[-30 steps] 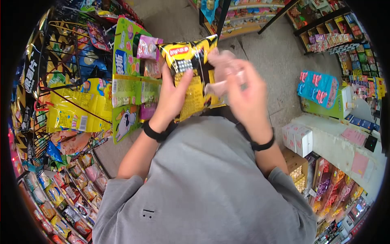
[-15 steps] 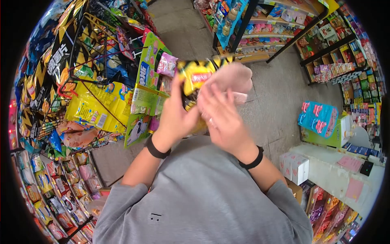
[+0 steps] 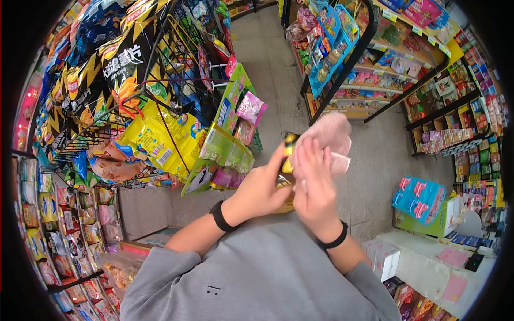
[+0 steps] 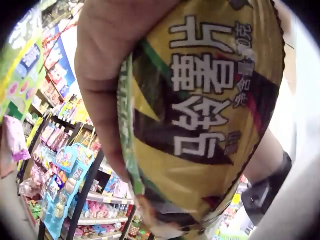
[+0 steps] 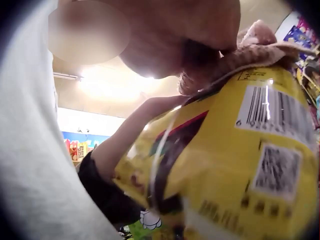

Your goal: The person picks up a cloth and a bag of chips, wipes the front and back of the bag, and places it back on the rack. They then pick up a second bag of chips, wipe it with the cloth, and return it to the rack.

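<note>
A yellow and black snack bag point(image 3: 288, 155) is held upright before the grey shirt; its printed front point(image 4: 200, 100) fills much of the left wrist view. My left hand point(image 3: 259, 187) grips the bag's left side, fingers curled round its edge point(image 4: 107, 75). A pink cloth point(image 3: 334, 136) lies under the fingers of my right hand point(image 3: 316, 187), which holds it against the bag. In the right wrist view the cloth point(image 5: 250, 55) touches the bag's top edge, above a barcode point(image 5: 275, 112) on the yellow back.
A wire rack with hanging snack bags point(image 3: 123, 67) and a green card display point(image 3: 227, 115) stands at left. Shelves point(image 3: 375, 80) rise at upper right. A counter point(image 3: 423, 262) with a white box point(image 3: 383, 257) is at lower right. Grey floor point(image 3: 262, 69) runs between.
My right hand has brought the cloth onto the bag and is rubbing or pressing there, blurred. The bag has turned and is more covered. The view has swung left, so the surroundings have shifted right.
</note>
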`<state>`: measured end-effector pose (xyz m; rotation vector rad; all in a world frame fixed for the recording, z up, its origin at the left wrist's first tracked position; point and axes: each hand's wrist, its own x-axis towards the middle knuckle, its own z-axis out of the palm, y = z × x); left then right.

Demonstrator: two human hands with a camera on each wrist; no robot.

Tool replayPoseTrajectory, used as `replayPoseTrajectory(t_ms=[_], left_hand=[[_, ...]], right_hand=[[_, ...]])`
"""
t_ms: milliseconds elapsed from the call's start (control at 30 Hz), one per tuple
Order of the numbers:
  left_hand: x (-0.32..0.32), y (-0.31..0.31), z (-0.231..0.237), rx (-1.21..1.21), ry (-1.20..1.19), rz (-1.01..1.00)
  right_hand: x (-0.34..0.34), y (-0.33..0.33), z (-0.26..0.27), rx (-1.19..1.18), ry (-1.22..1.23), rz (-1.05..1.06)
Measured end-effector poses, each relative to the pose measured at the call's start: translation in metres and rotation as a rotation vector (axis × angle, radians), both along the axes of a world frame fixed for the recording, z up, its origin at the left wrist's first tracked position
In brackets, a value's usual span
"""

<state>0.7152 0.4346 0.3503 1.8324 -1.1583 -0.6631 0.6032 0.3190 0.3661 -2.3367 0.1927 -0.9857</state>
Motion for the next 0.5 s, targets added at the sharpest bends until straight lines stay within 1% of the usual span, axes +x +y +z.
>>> replayPoseTrajectory(t_ms=[33, 100, 133, 233, 300, 367, 400, 433, 500], left_hand=[[0.003, -0.001, 0.001, -0.008, -0.004, 0.005], [0.01, -0.004, 0.007, -0.258, 0.004, 0.127], [0.016, -0.008, 0.015, -0.334, 0.108, 0.14], [0.016, -0.003, 0.018, -0.385, 0.146, 0.14], [0.01, 0.004, 0.016, -0.369, 0.137, 0.13], [0.006, 0.001, 0.013, -0.77, 0.566, 0.104], [0.01, 0.009, 0.024, -0.666, 0.812, -0.021], [0.019, 0.005, 0.026, -0.66, 0.812, -0.025], [0.027, 0.006, 0.013, -0.566, 0.902, 0.017]], right_hand=[[-0.004, 0.005, 0.001, -0.064, 0.08, 0.008], [-0.009, 0.013, -0.003, -0.098, 0.093, 0.034], [-0.011, 0.014, -0.006, -0.082, 0.094, 0.043], [-0.01, 0.016, -0.003, -0.035, 0.076, 0.073], [-0.008, 0.017, 0.0, -0.046, -0.109, 0.071], [-0.01, 0.011, 0.002, -0.022, -0.133, 0.052], [-0.011, 0.008, 0.003, 0.008, -0.152, 0.032], [-0.011, 0.007, 0.002, 0.003, -0.153, 0.027], [-0.01, 0.004, -0.002, 0.77, -0.371, 0.415]])
